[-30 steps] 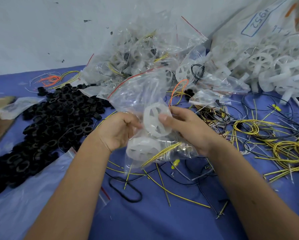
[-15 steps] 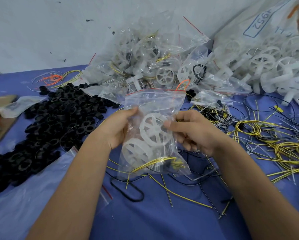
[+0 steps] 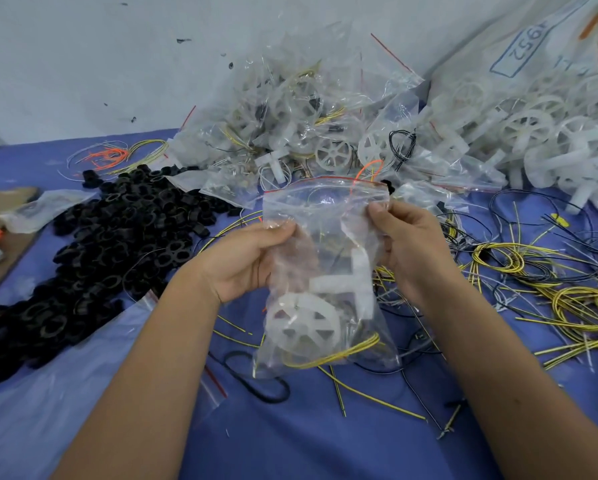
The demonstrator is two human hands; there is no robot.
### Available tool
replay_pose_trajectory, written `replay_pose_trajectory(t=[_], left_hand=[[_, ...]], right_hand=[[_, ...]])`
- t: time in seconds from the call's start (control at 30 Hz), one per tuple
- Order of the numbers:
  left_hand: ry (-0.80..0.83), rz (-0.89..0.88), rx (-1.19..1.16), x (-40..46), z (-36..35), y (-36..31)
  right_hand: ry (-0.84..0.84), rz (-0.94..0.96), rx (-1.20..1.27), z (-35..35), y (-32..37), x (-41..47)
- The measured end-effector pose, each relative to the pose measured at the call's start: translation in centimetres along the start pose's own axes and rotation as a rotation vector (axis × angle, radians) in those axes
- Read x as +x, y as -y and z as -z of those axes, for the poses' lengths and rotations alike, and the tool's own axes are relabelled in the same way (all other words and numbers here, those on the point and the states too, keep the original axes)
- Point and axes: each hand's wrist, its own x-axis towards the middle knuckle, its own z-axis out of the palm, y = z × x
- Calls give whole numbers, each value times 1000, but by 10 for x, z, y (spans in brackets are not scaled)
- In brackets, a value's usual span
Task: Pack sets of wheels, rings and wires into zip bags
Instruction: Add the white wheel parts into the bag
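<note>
I hold a clear zip bag [image 3: 325, 209] upright above the blue table, its red-lined top edge up. My left hand [image 3: 245, 261] pinches the bag's left side and my right hand [image 3: 408, 247] pinches its right side just below the zip. Inside, a white spoked wheel [image 3: 301, 327] has settled at the bottom, a second white wheel with its axle [image 3: 346, 282] lies above it, and yellow wires [image 3: 339, 355] curl along the bottom.
A heap of black rings [image 3: 93, 251] covers the left of the table. Filled zip bags [image 3: 301, 119] pile up at the back, beside a large sack of loose white wheels [image 3: 540, 123]. Yellow and black wires [image 3: 550, 278] sprawl on the right. Empty bags [image 3: 48, 393] lie front left.
Both hands have slid up toward the bag's top edge and raised it upright. The wheels and wires have dropped to the bottom of the bag.
</note>
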Motion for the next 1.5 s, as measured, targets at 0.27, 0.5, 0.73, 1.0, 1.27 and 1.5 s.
replay_pose_trajectory(t=[0.27, 0.5, 0.73, 1.0, 1.27, 1.5], left_hand=[[80, -128, -2, 1, 7, 0], [-138, -231, -78, 6, 2, -7], [-451, -414, 247, 13, 6, 2], [-743, -740, 967, 17, -15, 12], [-352, -699, 1095, 19, -39, 3], [-333, -695, 964, 23, -44, 1]], right_hand=[[-25, -80, -57, 1, 0, -1], [-53, -12, -78, 1, 2, -1], [-185, 112, -111, 4, -5, 5], [-57, 240, -428, 1, -10, 3], [270, 395, -696, -1, -18, -2], [269, 387, -681, 0, -18, -3]])
